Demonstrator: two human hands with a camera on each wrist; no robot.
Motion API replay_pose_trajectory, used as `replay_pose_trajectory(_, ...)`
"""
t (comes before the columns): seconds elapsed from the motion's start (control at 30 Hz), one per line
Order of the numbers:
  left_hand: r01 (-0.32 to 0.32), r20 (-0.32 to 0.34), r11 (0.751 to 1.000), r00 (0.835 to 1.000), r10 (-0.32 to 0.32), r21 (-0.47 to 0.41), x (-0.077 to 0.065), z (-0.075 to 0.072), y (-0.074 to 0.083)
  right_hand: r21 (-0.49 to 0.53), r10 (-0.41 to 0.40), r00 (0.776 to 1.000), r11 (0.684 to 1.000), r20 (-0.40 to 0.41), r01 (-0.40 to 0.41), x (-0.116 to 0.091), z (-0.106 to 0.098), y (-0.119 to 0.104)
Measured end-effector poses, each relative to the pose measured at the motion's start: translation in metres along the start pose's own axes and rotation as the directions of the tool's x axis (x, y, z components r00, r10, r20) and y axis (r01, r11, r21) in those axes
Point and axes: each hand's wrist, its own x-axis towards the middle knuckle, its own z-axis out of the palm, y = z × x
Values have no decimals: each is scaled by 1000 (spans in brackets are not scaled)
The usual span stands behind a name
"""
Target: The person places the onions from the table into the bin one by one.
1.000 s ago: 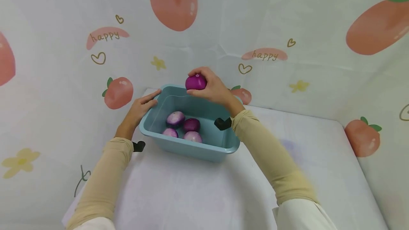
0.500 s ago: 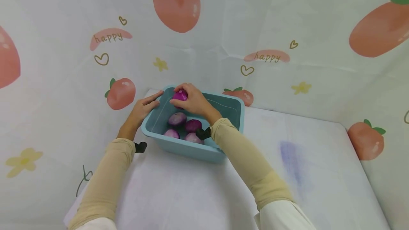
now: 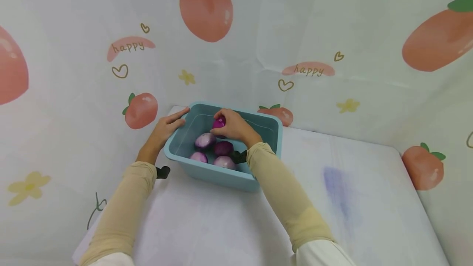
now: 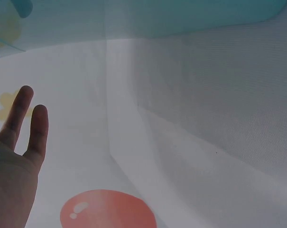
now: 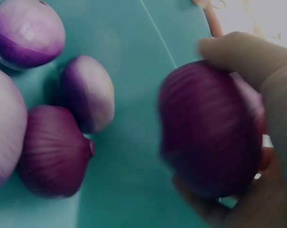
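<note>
My right hand (image 3: 238, 127) grips a purple onion (image 3: 219, 122) inside the light-blue plastic basin (image 3: 218, 177), near its far wall. Seen from the right wrist, the held onion (image 5: 207, 128) is slightly blurred, with the thumb and fingers around its sides. Several other onions lie together in the basin's left and middle: a pale-and-purple one (image 3: 205, 141), a dark purple one (image 3: 223, 148) and paler ones such as the front onion (image 3: 224, 162). My left hand (image 3: 162, 130) touches the basin's left rim with fingers extended. In the left wrist view, that hand's fingers (image 4: 38, 135) look straight.
The basin stands on a white-covered table (image 3: 295, 200) near its back edge. A white cloth backdrop (image 3: 236, 60) with printed fruit and flowers rises behind. A bluish smudge (image 3: 338, 192) marks the table cover at right. Black wrist-camera mounts (image 3: 163, 172) stick out beside the sleeves.
My right hand has brought the onion from above the far rim down into the basin, first leftward, then slightly right. The left hand has stayed at the rim.
</note>
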Motion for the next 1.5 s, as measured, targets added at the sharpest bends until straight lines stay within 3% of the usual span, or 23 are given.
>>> replay_pose_trajectory(0.13, -4, -6, 1000, 1000, 4, -16, -2, -1, -1, -93, 58, 996, 994, 61, -52, -3, -5, 4)
replay_pose_trajectory(0.3, -2, -13, 1000, 1000, 2, -17, -3, -2, -1, -229, 159, 978, 965, 138, -125, -7, -10, 7)
replay_pose_trajectory(0.4, -5, -11, 1000, 1000, 4, -19, -3, -1, 0, -287, 246, 954, 939, 173, -191, -10, -11, 9)
replay_pose_trajectory(0.57, -7, -6, 1000, 1000, 7, -5, -2, -1, 2, -365, 401, 892, 878, 207, -310, -14, -14, 11)
replay_pose_trajectory(0.73, -3, -4, 1000, 1000, 3, 0, -2, -1, 1, -355, 442, 862, 869, 247, -344, -14, -15, 13)
replay_pose_trajectory(0.93, -9, -9, 1000, 1000, 9, -5, -1, 0, 0, -308, 450, 856, 877, 255, -370, -13, -15, 16)
replay_pose_trajectory(1.23, 0, -1, 1000, 1000, 0, -13, 2, 2, 1, -301, 431, 867, 886, 251, -353, -12, -14, 16)
replay_pose_trajectory(1.37, -19, -7, 1000, 1000, 19, -4, 9, 1, -14, -305, 425, 864, 889, 271, -342, -12, -13, 16)
replay_pose_trajectory(1.5, -34, -22, 997, 999, 36, 65, 17, 0, -31, -316, 413, 865, 893, 287, -321, -11, -13, 15)
